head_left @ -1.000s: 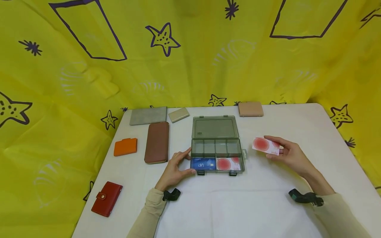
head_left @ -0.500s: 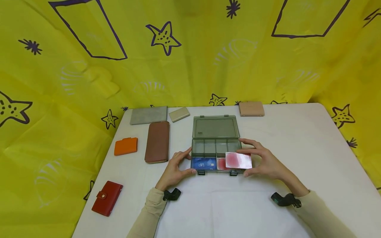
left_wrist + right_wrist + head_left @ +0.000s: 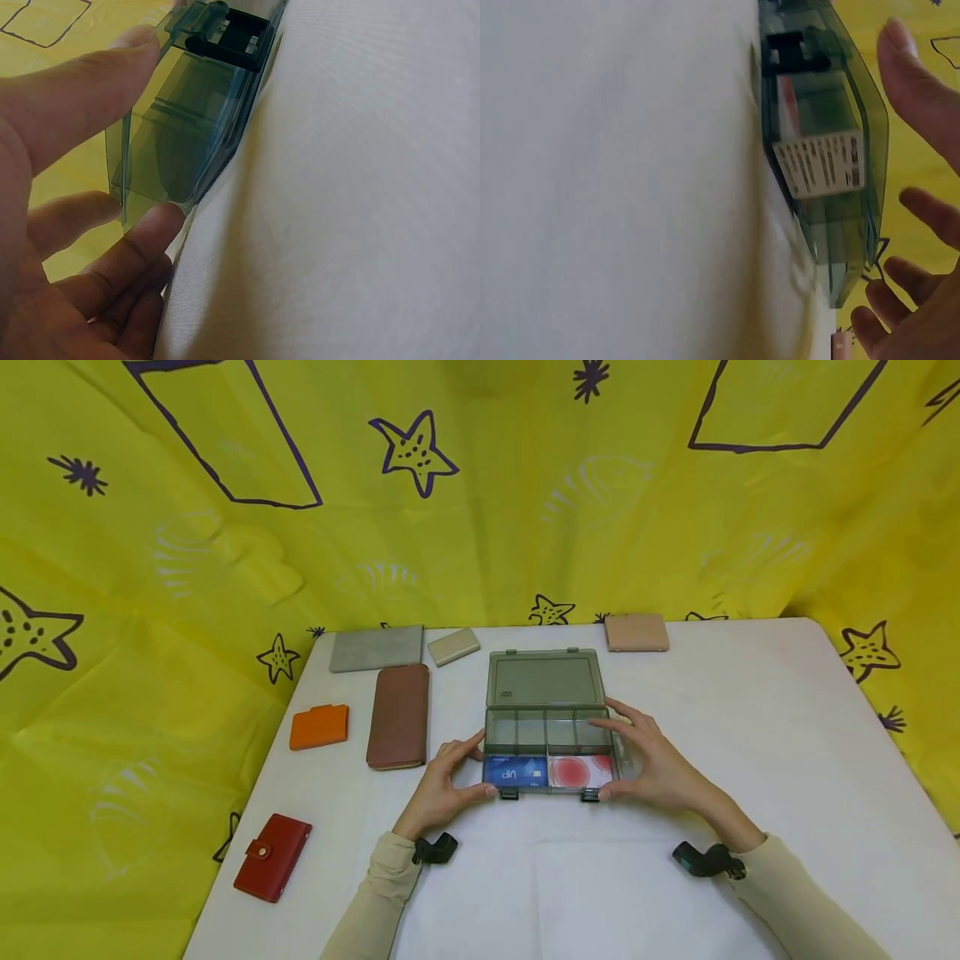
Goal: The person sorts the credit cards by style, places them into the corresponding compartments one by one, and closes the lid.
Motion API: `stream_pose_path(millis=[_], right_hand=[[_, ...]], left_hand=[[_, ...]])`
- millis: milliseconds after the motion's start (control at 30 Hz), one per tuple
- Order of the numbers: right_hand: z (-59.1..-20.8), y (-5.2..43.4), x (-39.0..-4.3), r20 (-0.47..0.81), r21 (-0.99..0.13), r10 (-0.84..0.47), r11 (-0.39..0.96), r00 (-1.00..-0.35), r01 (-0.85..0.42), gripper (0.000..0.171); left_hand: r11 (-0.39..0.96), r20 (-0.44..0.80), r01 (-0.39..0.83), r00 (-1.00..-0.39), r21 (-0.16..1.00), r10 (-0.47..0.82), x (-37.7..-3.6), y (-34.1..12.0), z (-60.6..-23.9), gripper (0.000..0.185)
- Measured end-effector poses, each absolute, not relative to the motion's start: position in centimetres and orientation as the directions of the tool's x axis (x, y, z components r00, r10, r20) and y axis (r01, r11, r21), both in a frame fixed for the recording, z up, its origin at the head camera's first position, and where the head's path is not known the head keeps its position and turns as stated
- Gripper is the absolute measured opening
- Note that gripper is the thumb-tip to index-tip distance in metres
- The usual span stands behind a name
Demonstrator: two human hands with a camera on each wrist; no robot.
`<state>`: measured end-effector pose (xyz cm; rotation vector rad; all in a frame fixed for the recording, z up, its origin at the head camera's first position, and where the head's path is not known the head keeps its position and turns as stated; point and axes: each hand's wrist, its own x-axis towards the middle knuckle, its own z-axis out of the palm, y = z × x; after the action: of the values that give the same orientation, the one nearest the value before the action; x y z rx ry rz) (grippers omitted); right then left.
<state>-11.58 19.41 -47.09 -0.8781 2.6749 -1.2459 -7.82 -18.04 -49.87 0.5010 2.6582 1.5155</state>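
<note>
An open grey-green plastic compartment box (image 3: pixel 531 731) lies on the white table, its lid (image 3: pixel 546 681) folded back. A blue VIP card (image 3: pixel 506 772) fills the front left compartment. In the front right one lies a white card with red circles (image 3: pixel 572 772). My left hand (image 3: pixel 442 789) grips the box's left end, thumb at the front corner, fingers along the side. At the right end, my right hand (image 3: pixel 660 768) holds nothing; its fingers are spread around that end, index over the back compartments. The right wrist view shows a printed label (image 3: pixel 821 165) on the box's side.
Left of the box lie a brown wallet (image 3: pixel 398 717), an orange card holder (image 3: pixel 318 727) and a red snap wallet (image 3: pixel 273 857). Along the back are a grey wallet (image 3: pixel 377 649), a small beige case (image 3: pixel 453 647) and a tan wallet (image 3: pixel 637 633). A yellow curtain (image 3: pixel 480 527) hangs behind.
My right hand has brought the red-and-white card leftward from beside the box and let it go in the front right compartment. The left hand has stayed at the left end.
</note>
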Motion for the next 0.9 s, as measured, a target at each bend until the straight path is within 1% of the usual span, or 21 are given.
stream_pose_path(millis=[67, 133, 233, 333, 433, 567, 667, 767, 900], right_hand=[[-47.2, 19.9, -12.1, 0.166, -0.75, -0.49, 0.501, -0.856, -0.433, 0.103], [-47.4, 20.3, -12.7, 0.132, -0.803, -0.461, 0.469, -0.878, -0.368, 0.103], [-47.9, 21.0, -13.7, 0.072, -0.902, -0.438, 0.356, -0.896, -0.246, 0.101], [-48.5, 21.4, -14.7, 0.023, -0.963, -0.449, 0.23, -0.893, -0.14, 0.101], [-48.9, 21.7, -15.5, -0.009, -0.985, -0.489, 0.155, -0.872, -0.077, 0.103], [-49.0, 21.9, -16.1, -0.028, -0.995, -0.549, 0.099, -0.835, -0.032, 0.104], [-48.9, 21.9, -16.3, -0.035, -0.996, -0.572, 0.086, -0.82, -0.018, 0.104], [-48.8, 21.8, -16.3, -0.042, -0.996, -0.577, 0.091, -0.816, -0.014, 0.104], [-48.5, 21.5, -16.3, -0.068, -0.995, -0.552, 0.102, -0.831, 0.014, 0.111]], left_hand=[[0.47, 0.125, 0.259, -0.947, 0.844, 0.297, -7.8, -18.1, -49.8, 0.088], [0.472, 0.126, 0.26, -0.947, 0.842, 0.296, -7.8, -18.1, -49.8, 0.087], [0.477, 0.125, 0.26, -0.947, 0.84, 0.295, -7.8, -18.1, -49.7, 0.088], [0.48, 0.124, 0.262, -0.946, 0.838, 0.299, -7.8, -18.1, -49.7, 0.088], [0.482, 0.119, 0.257, -0.947, 0.838, 0.299, -7.8, -18.0, -49.7, 0.088], [0.479, 0.108, 0.246, -0.949, 0.843, 0.298, -7.9, -18.0, -49.7, 0.089], [0.469, 0.111, 0.247, -0.948, 0.848, 0.298, -7.8, -17.9, -49.6, 0.089], [0.464, 0.122, 0.255, -0.947, 0.848, 0.297, -7.7, -17.9, -49.5, 0.088], [0.459, 0.132, 0.263, -0.946, 0.849, 0.297, -7.8, -17.9, -49.5, 0.087]])
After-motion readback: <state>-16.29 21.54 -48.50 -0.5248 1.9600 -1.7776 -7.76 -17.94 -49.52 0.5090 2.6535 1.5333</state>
